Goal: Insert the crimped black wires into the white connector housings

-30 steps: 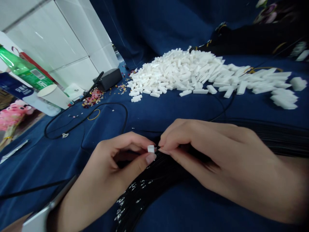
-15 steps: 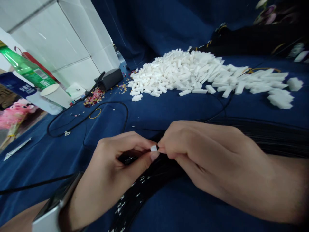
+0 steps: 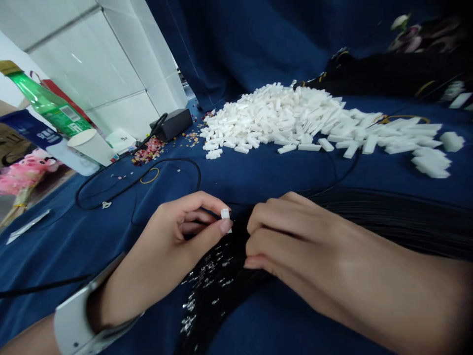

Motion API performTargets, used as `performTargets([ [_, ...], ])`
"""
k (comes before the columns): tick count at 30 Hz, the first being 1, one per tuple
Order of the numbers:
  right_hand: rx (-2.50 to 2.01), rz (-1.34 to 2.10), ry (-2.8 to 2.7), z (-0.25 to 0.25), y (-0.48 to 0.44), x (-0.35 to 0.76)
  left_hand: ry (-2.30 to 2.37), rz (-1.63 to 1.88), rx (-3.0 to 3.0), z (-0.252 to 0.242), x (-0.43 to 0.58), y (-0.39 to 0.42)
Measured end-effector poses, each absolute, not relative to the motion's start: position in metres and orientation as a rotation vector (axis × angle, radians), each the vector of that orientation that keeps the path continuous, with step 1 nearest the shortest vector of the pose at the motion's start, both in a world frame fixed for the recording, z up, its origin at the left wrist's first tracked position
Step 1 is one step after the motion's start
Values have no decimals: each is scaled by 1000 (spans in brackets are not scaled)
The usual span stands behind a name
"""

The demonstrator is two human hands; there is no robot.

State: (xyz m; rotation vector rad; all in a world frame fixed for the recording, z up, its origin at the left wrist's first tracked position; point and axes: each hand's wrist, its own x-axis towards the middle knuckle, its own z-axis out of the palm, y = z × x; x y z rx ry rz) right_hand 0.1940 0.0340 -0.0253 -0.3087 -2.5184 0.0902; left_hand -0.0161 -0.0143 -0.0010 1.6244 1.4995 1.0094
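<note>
Pinched between the thumb and index finger of my left hand (image 3: 192, 227) is a small white block (image 3: 225, 214), which looks like a plastic connector housing. My right hand (image 3: 295, 246) is just to its right, apart from the block, with its fingers curled together over a bundle of black wires (image 3: 221, 301). What those fingertips grip, if anything, is hidden. Small shiny metal tips (image 3: 188, 305) dot the wire ends below my left hand. On my left wrist sits a light-coloured band (image 3: 70, 320).
A large heap of white blocks (image 3: 273, 118) lies on the dark blue cloth (image 3: 236, 172). To the left are a black cable (image 3: 77, 192), a paper cup (image 3: 92, 145), a green bottle (image 3: 55, 106), a black box (image 3: 172, 124) and scattered coloured bits (image 3: 148, 150).
My hands have separated: the right one has left the white block and moved down over the wires. The block, still in my left hand, now stands more upright.
</note>
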Motion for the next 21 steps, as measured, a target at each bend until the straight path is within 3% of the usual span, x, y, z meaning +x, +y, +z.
performTargets([
  [6,-618,201,-2423,-20,43,195,1496,949,1576,-3,-20,-16],
  [21,-551,176,-2388,-24,41,195,1484,914,1567,-2,-17,-18],
])
